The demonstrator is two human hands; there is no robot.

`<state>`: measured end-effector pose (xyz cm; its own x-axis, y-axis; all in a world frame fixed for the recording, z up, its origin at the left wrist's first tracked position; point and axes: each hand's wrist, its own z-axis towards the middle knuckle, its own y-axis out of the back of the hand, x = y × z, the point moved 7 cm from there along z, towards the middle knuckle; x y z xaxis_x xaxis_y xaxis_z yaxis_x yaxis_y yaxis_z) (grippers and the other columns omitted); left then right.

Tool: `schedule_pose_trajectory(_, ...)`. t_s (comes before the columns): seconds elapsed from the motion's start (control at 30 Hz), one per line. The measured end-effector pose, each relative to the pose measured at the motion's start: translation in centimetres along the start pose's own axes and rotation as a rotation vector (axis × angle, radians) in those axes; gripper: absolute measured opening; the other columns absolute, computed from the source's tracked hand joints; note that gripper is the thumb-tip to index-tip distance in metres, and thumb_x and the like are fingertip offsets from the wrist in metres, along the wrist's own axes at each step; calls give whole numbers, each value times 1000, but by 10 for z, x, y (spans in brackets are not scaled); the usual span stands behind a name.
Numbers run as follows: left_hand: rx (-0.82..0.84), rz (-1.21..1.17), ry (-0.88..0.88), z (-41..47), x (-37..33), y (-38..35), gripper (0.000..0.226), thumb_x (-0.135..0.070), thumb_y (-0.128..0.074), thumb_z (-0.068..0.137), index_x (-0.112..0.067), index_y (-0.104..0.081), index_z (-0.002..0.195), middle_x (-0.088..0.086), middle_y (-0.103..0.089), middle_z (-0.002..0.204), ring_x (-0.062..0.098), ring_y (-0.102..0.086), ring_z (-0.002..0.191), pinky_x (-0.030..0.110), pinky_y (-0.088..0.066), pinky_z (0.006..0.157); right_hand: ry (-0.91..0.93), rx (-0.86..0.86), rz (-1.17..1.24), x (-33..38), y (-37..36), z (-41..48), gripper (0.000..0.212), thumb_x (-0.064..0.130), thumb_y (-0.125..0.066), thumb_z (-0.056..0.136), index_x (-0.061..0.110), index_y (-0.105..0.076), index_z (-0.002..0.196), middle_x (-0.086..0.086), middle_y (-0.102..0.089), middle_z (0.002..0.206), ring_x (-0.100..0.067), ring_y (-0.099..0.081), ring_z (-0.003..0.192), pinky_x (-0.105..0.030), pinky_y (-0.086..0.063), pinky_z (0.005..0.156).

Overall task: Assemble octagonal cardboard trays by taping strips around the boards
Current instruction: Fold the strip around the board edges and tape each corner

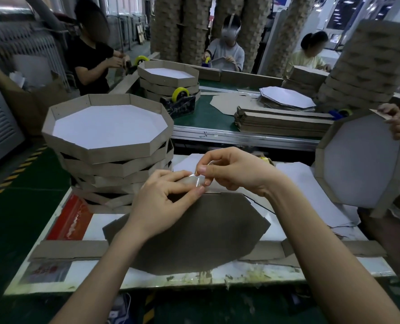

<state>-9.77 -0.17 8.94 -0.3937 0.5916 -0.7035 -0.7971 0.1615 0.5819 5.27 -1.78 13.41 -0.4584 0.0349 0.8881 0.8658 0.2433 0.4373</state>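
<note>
Head view, one entry; octagonal board (194, 230), dull brown cardboard, matt side up, flat on the white table (311, 270) directly before the person; a small notch shows in its far edge.

Left hand (163, 202): fingers curled, thumb and forefinger pinching a short piece of clear tape (197, 181), glossy and crinkled, at the board's far edge.

Right hand (231, 171): thumb and fingertips nipping the same tape from the other side, remaining fingers loosely bent; whether the tape already adheres to the board cannot be told.

Cardboard strip (70, 250), long and flat, lying along the near side of the table, partly under the board.

Stack of trays (107, 127), left of the hands; octagonal, brown walls, white floor, piled unevenly.

Red sheet (70, 218), shiny, on the table below that stack.

Tape dispenser (180, 101), dark body with a yellow roll, on the green belt beyond.

Bundle of strips (280, 122) and pile of white octagonal boards (287, 98), further right on the belt.

Upright tray (358, 160), white face showing, held at the right edge by another person's hands.
</note>
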Motion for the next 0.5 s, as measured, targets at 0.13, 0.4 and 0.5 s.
schedule_pose_trajectory(0.13,-18,11,-20,-1,-3,1,36,-68,-45,82,-52,-71,102,-30,-59,120,3,-45,114,33,-47,85,-19,8,-16,-1,-4,-1,13,24,-62,97,12,-68,95,-2,-63,72,-6,-36,46,-17,-29,41)
schedule_pose_trajectory(0.4,14,35,-40,2,-3,-2,30,-55,-48,87,-48,-73,102,-26,-61,123,5,-45,112,37,-48,85,-65,-9,-73,2,-3,2,12,21,-61,98,11,-67,93,-2,-64,67,-6,-35,45,-16,-27,41)
schedule_pose_trajectory(0.5,-1,23,-44,2,-3,-2,25,-54,-48,88,-52,-71,100,-32,-59,119,5,-46,109,37,-48,83,-90,8,-45,0,-6,3,12,18,-60,98,9,-66,93,-3,-62,66,-6,-33,44,-16,-25,40)
